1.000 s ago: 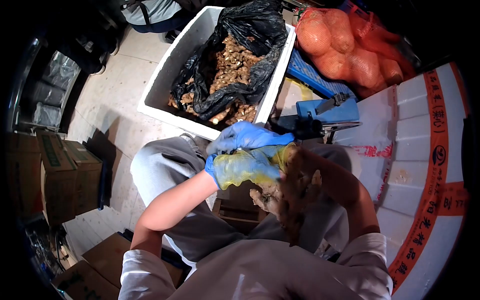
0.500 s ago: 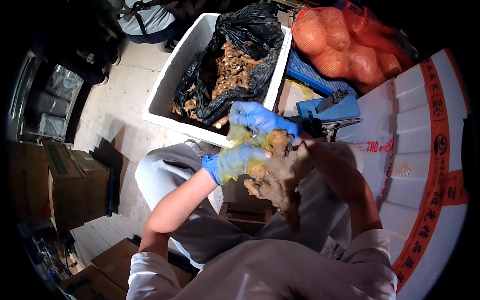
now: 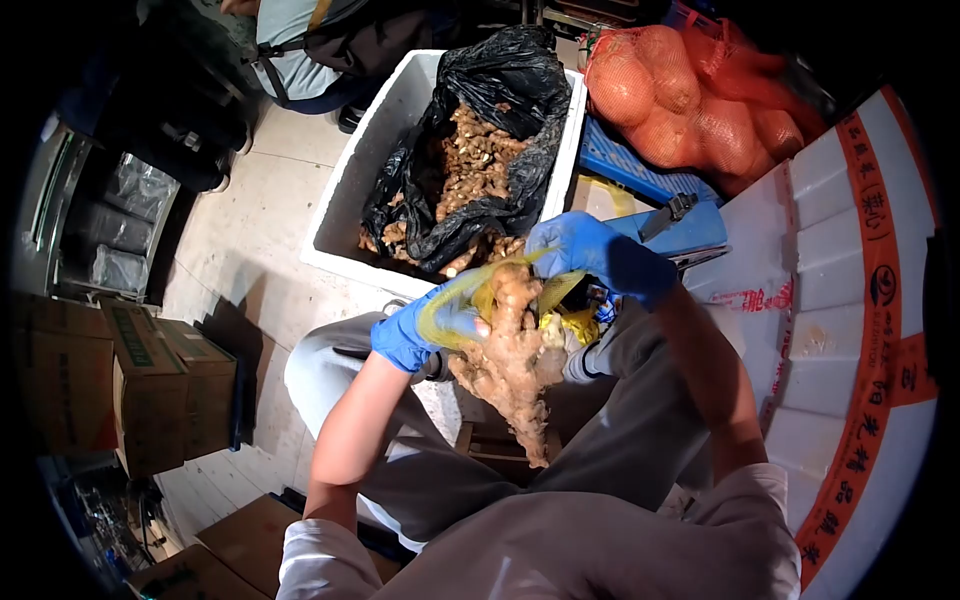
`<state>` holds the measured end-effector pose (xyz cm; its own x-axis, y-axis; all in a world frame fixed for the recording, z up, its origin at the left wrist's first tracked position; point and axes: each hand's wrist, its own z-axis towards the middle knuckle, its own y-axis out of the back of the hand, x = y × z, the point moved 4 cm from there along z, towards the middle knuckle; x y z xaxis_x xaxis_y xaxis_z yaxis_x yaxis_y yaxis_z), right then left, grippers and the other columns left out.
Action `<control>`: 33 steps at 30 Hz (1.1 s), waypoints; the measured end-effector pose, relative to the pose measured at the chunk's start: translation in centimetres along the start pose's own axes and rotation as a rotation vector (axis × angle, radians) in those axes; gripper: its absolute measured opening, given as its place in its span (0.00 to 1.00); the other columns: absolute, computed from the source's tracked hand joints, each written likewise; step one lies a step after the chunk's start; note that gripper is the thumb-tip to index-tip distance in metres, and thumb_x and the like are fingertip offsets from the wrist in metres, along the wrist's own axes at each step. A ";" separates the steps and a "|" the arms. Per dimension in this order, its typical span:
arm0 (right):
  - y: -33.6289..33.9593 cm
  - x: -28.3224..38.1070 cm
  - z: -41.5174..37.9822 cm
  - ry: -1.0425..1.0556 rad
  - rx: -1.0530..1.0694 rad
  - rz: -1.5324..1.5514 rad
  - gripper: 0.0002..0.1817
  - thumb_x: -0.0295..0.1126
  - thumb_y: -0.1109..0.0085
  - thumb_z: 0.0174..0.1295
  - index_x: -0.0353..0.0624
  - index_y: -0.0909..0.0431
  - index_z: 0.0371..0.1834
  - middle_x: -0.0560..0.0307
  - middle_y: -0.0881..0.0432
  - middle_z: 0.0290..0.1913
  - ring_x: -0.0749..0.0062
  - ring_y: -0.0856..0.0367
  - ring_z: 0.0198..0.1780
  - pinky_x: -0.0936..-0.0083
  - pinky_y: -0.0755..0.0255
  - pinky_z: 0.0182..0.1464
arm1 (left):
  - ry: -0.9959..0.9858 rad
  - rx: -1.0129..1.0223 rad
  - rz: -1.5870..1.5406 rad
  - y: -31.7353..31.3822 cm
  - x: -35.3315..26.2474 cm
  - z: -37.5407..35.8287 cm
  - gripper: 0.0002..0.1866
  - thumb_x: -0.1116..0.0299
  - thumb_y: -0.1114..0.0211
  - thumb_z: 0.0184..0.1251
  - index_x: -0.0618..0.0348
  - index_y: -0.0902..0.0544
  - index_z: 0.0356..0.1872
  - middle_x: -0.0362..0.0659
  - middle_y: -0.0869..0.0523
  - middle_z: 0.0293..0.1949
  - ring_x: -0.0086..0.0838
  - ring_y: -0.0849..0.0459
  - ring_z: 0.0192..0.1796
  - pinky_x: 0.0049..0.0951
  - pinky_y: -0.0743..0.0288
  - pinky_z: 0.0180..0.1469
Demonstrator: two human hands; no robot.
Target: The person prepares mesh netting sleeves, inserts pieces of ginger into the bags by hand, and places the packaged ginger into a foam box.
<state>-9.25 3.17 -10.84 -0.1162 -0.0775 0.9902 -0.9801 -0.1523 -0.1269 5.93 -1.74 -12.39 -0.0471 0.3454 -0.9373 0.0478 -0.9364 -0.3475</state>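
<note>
A large knobbly piece of ginger (image 3: pixel 508 365) hangs over my lap, its narrow end pointing down. My left hand (image 3: pixel 435 318), in a blue glove with yellow mesh over it, is closed on the ginger's upper left side. Across the ginger's top stretches yellow netting (image 3: pixel 555 290). My right hand (image 3: pixel 595 255), also blue-gloved, has its fingers closed on the netting's upper right edge; its fingertips are partly hidden. Beyond my hands stands a white foam box (image 3: pixel 335 195), lined with a black plastic bag (image 3: pixel 505 65) and holding many ginger pieces (image 3: pixel 475 165).
A red mesh sack of large round produce (image 3: pixel 690 105) lies back right, near a blue case (image 3: pixel 685 225). White foam boxes with red tape (image 3: pixel 850 300) stand at right. Cardboard boxes (image 3: pixel 160 385) are stacked left. Another person (image 3: pixel 300 50) is at the top.
The ginger has turned to hang more upright and moved slightly left. My right hand has moved right, away from my left, spreading the yellow netting between them.
</note>
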 end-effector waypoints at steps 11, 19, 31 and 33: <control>1.2 1.8 -2.3 0.309 -0.680 -0.800 0.09 0.22 0.49 0.49 0.40 0.24 0.35 0.51 0.21 0.33 0.69 0.22 0.32 0.82 0.30 0.35 | 0.121 -0.328 -0.327 0.4 -0.5 1.3 0.25 0.73 0.41 0.50 0.63 0.34 0.53 0.40 0.26 0.45 0.22 0.28 0.46 0.21 0.35 0.50; 0.5 3.4 -4.4 0.081 -0.755 -1.237 0.10 0.35 0.48 0.48 0.43 0.21 0.29 0.51 0.21 0.29 0.65 0.22 0.29 0.77 0.30 0.32 | 0.009 -0.594 -0.040 2.8 -1.1 1.4 0.23 0.70 0.44 0.49 0.63 0.32 0.50 0.42 0.25 0.43 0.25 0.26 0.45 0.23 0.34 0.51; 2.9 1.2 -1.8 0.427 -0.836 -0.136 0.09 0.24 0.60 0.53 0.36 0.29 0.33 0.58 0.28 0.28 0.76 0.29 0.27 0.83 0.34 0.34 | -0.335 -0.788 -0.488 3.0 -0.5 2.4 0.22 0.67 0.42 0.52 0.60 0.34 0.49 0.45 0.25 0.42 0.30 0.23 0.42 0.29 0.26 0.45; 2.7 1.6 -2.1 0.336 -0.849 0.015 0.11 0.26 0.62 0.54 0.36 0.29 0.36 0.58 0.28 0.30 0.76 0.29 0.27 0.82 0.33 0.36 | -0.353 -0.807 -0.532 2.6 0.2 3.1 0.23 0.68 0.42 0.52 0.60 0.34 0.50 0.45 0.25 0.42 0.30 0.23 0.42 0.30 0.26 0.45</control>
<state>-12.44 4.71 -9.49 -0.0397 0.2377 0.9705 -0.7513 0.6332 -0.1858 2.98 -4.29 -13.40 -0.5421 0.5438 -0.6407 0.5852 -0.3029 -0.7522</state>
